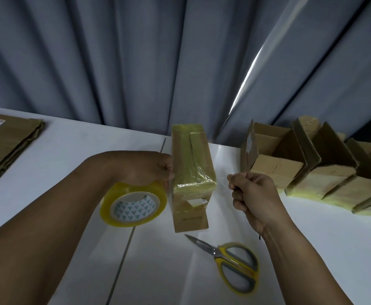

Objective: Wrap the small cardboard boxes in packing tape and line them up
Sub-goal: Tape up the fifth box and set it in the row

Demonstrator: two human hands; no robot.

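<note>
Box (191, 164) is braced by left hand (156, 167), fingers clamped on tape roll (134, 205), with tape end (222, 184) apparently pinched taut in curled right hand (251, 192) for wrapping.

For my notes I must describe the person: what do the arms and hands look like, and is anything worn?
The left forearm and the right forearm are bare; no sleeves show. The left hand and the right hand have no gloves, and no ring or watch shows. A thin dark thread hangs at the right wrist.
</note>
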